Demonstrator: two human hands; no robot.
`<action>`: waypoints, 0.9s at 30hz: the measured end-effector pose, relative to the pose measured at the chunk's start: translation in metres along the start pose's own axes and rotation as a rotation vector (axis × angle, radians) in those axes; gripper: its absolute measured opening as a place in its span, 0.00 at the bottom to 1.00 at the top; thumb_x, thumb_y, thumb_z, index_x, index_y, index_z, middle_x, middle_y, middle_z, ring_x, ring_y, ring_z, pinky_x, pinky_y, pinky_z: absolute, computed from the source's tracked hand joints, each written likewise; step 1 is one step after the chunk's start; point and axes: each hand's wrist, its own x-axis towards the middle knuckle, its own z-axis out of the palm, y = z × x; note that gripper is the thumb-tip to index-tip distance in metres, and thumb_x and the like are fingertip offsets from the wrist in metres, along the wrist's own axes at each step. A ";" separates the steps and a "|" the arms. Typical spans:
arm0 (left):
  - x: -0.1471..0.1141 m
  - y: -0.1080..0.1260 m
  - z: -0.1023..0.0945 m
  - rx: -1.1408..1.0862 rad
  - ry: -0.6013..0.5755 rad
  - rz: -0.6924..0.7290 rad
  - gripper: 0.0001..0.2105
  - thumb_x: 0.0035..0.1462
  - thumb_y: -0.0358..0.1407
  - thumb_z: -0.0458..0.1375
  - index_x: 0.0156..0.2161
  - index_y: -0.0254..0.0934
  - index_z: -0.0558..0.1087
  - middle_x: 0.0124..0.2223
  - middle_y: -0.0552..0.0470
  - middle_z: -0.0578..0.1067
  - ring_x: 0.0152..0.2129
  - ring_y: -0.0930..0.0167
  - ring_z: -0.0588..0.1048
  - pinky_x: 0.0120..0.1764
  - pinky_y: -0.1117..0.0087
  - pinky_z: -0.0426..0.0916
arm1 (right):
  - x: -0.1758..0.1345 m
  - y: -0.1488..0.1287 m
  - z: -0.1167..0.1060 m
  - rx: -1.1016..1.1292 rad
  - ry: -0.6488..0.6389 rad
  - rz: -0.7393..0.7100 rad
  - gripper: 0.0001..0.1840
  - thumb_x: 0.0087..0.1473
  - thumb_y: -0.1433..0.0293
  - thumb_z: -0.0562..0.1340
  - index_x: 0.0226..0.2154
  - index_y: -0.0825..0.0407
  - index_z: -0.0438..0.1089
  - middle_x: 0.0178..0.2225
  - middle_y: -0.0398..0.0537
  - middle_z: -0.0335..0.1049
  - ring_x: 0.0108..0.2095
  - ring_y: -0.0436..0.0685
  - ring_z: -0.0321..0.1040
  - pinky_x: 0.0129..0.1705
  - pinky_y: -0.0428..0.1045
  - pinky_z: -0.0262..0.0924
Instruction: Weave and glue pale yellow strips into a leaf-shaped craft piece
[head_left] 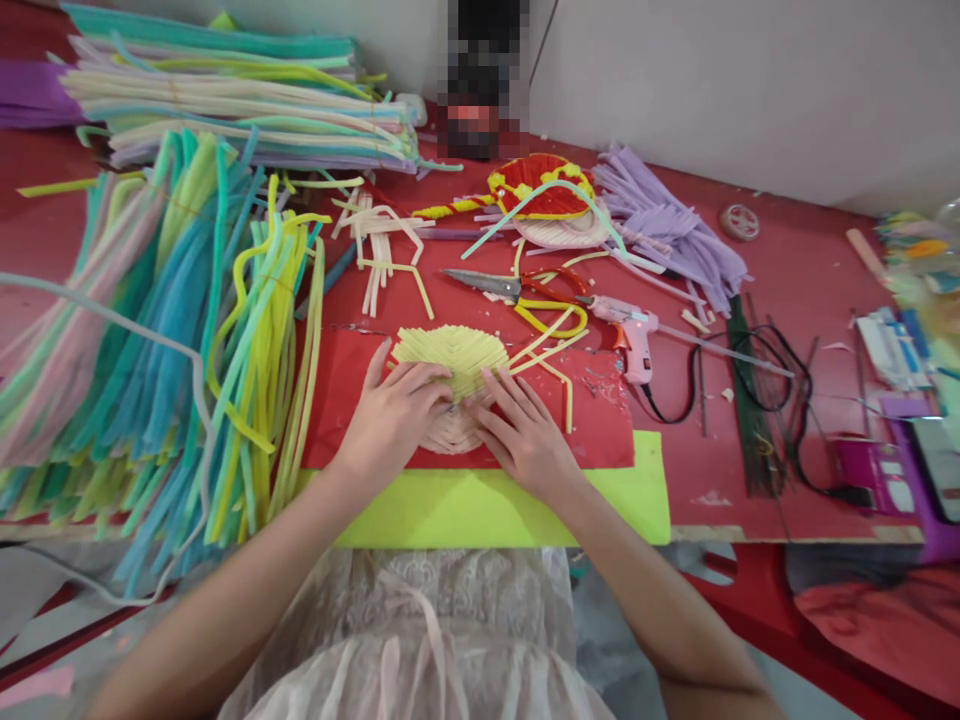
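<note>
In the head view, you have both hands on a leaf-ribbed, pale yellow chenille-stem piece point(452, 350) near the middle of the worktop point(795, 260). Your left hand point(401, 410) is at its near left side, fingers bent over the edge; your right hand point(529, 430) is at its near right side, fingers stretched and slightly spread, the tips on or just beside it. You keep a narrow gap between the two hands, but I cannot tell whether either grip is pinching the piece or only resting on it.

Just nearer to you, partly between your hands, is a whitish-pink ribbed piece point(450, 436); whether the two are joined is unclear. Beneath them you have a red sheet point(341, 390), which overlaps a lime-green sheet point(465, 510) at your near edge.

Loose yellow stems point(568, 390) angle out to the right of the pale yellow piece. Beyond it lie scissors point(484, 284) with red and yellow handles, blades pointing left, and to their right a pink glue gun point(636, 340). Farther back you have a red-and-yellow fan-shaped piece point(540, 190) beside lavender stems point(667, 215). Thick bundles of blue, green and pink stems point(169, 330) fill your left.
</note>
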 end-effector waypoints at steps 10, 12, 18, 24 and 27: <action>0.004 -0.008 -0.003 0.064 -0.051 0.103 0.08 0.66 0.33 0.51 0.38 0.42 0.73 0.47 0.56 0.76 0.44 0.70 0.75 0.67 0.50 0.43 | 0.001 0.001 0.001 0.006 -0.043 0.000 0.13 0.65 0.67 0.54 0.47 0.52 0.70 0.68 0.54 0.47 0.70 0.61 0.39 0.67 0.63 0.49; 0.006 -0.009 -0.004 0.067 -0.069 0.119 0.09 0.66 0.33 0.51 0.37 0.42 0.74 0.48 0.55 0.76 0.45 0.70 0.75 0.67 0.51 0.44 | 0.001 0.001 0.001 0.004 -0.049 0.003 0.12 0.64 0.67 0.54 0.46 0.52 0.70 0.69 0.54 0.46 0.70 0.61 0.39 0.67 0.63 0.48; 0.011 -0.011 -0.005 0.081 -0.104 0.152 0.09 0.66 0.32 0.51 0.36 0.40 0.74 0.51 0.53 0.74 0.49 0.69 0.72 0.67 0.51 0.44 | 0.001 0.003 0.001 0.001 -0.058 0.008 0.13 0.65 0.67 0.54 0.48 0.51 0.69 0.69 0.53 0.45 0.70 0.60 0.39 0.67 0.63 0.48; 0.010 -0.008 -0.007 0.190 -0.040 0.216 0.05 0.61 0.33 0.57 0.34 0.37 0.74 0.49 0.48 0.73 0.46 0.63 0.71 0.50 0.59 0.67 | 0.001 0.003 0.001 0.000 -0.054 0.009 0.15 0.65 0.67 0.54 0.51 0.51 0.69 0.69 0.52 0.45 0.70 0.60 0.38 0.67 0.63 0.48; 0.009 -0.008 -0.011 0.217 -0.058 0.284 0.04 0.61 0.31 0.56 0.37 0.37 0.74 0.43 0.49 0.75 0.40 0.65 0.72 0.46 0.61 0.67 | 0.001 0.002 0.000 0.004 -0.052 0.012 0.16 0.65 0.67 0.54 0.52 0.51 0.69 0.69 0.52 0.44 0.70 0.59 0.37 0.67 0.62 0.48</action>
